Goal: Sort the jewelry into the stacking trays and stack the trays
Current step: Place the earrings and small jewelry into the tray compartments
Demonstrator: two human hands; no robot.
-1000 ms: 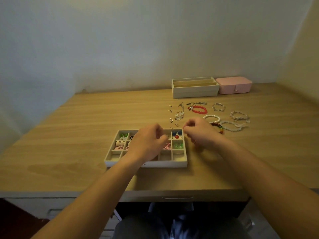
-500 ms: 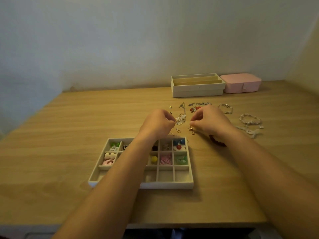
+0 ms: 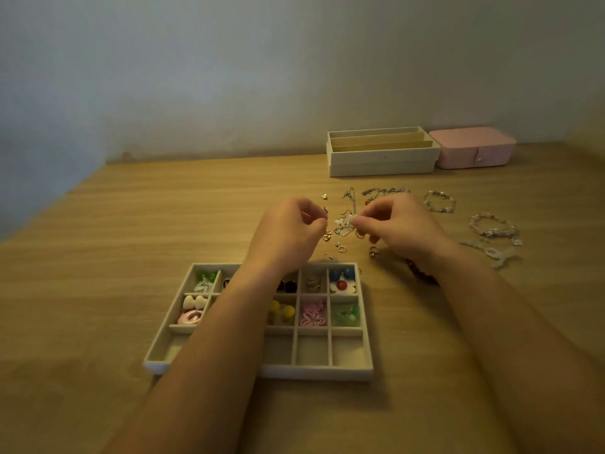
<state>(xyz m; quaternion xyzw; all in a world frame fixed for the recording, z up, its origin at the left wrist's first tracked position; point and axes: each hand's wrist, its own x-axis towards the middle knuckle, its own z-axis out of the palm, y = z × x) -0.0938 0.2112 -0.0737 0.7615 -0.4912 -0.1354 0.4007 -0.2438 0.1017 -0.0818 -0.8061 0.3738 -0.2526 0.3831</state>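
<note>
Jewelry (image 3: 340,248) lying loose on the wood-grain table (image 3: 163,224), just past the far edge of the divided tray (image 3: 314,369): little gold hoops, thin wire hooks, all pretty tiny.

Hovering right beyond that far edge, left hand (image 3: 288,231) curling its fingers in tight, thumb tip pressing against forefinger. Honestly too small to tell whether it's pinching anything.

Just right of it, right hand (image 3: 402,227) pinching a white shell-looking earring (image 3: 343,224) between thumb and forefinger, other fingers curling loosely under.

Sitting in the tray itself, cream and soft-looking with square compartments: round yellow studs, a pink flower outline, a white flower with a red centre, cream hearts and green glassy bits, all in the far two rows.

Lying off to the tray's far right: beaded bracelets (image 3: 492,224), pale and knobbly.

Way beyond the tray against the wall: stacked trays (image 3: 383,162) with long slots, touching a rounded pink box (image 3: 471,152).
</note>
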